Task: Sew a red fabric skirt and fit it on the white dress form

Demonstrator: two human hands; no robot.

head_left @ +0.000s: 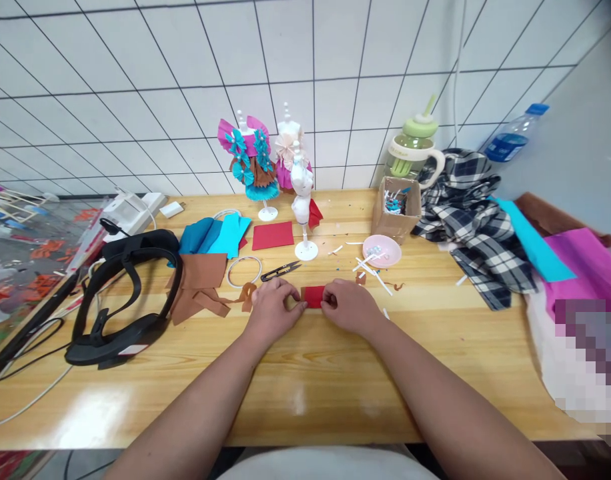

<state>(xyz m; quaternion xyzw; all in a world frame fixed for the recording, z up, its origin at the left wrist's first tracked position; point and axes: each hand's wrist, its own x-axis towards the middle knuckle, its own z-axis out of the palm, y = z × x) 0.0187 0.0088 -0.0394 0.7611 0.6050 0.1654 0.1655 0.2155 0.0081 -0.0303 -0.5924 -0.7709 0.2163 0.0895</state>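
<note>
A small red piece [313, 297] with a brown strip along its left end lies on the wooden table between my hands. My left hand [276, 308] rests at its left end, thumb and fingers curled together. At the right end, my right hand [349, 305] pinches the red piece, its fingers bent. Black thread snips [280, 271] lie just beyond my left hand. Behind them are a larger red sheet [273, 236] and a bare white mini mannequin [302, 193] on a round base. Brown scraps [203, 277] are to the left.
Two dressed mannequins [253, 157] stand near the tiled wall. A pink dish [382, 251], white strips, a cardboard box [395, 223] and a green-lidded jug [410, 150] are at the right. A black headset [125, 300] and cables lie left; plaid cloth [458, 213] lies far right.
</note>
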